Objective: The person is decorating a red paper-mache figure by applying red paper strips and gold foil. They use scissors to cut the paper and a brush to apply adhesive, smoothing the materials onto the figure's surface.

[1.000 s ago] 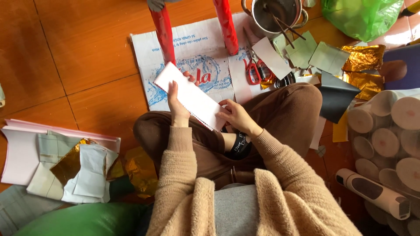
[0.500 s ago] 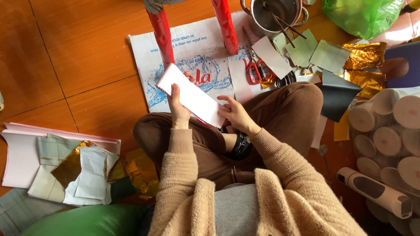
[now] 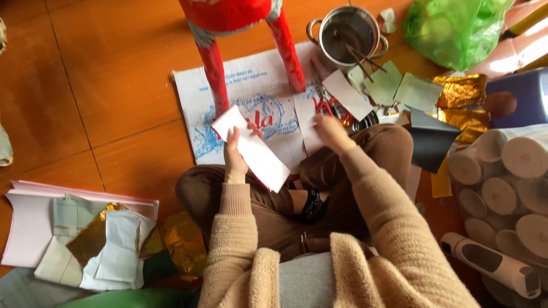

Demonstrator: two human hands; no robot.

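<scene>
My left hand [image 3: 234, 161] holds up a white rectangular paper slip [image 3: 252, 152] over my crossed legs in brown trousers. Stretched forward over the printed white sheet [image 3: 251, 94] on the floor, my right hand [image 3: 331, 130] holds nothing, and its fingertips are at the red-handled scissors [image 3: 323, 106]. Beige knit sleeves cover both arms. A dark band is on the right wrist.
A red stool's legs [image 3: 213, 68] stand on the sheet. Behind it is a metal pot [image 3: 349, 34] with sticks and a green bag [image 3: 451, 28]. Gold foil [image 3: 460, 90], cut paper pieces, white rolls [image 3: 505, 171] and a white handheld device [image 3: 494, 265] lie right; paper stacks [image 3: 34, 225] left.
My right hand has let go of the white slip and reached forward to the scissors. The left hand keeps the slip, now held alone. The view has tilted forward.
</scene>
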